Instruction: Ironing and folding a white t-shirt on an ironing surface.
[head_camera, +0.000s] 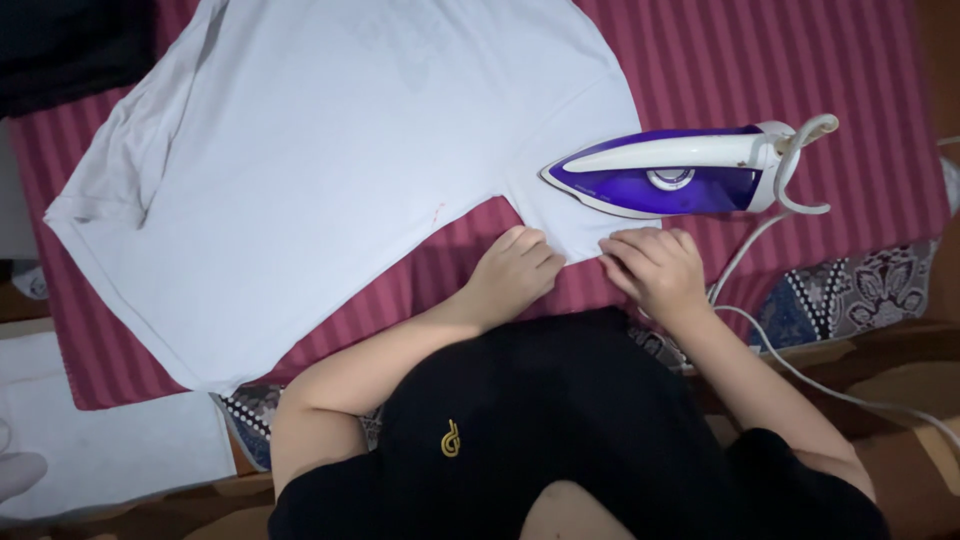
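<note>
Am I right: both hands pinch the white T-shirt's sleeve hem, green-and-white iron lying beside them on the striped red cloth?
Not quite. In the head view the iron is purple and white, not green. The rest holds: left hand and right hand pinch the T-shirt sleeve hem on the striped red cloth.

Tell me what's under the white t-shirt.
The white t-shirt lies spread on a red striped cloth, which shows all around it. The iron rests on its sleeve, and both hands press the sleeve's edge. Whatever lies directly beneath the shirt is covered.
</note>
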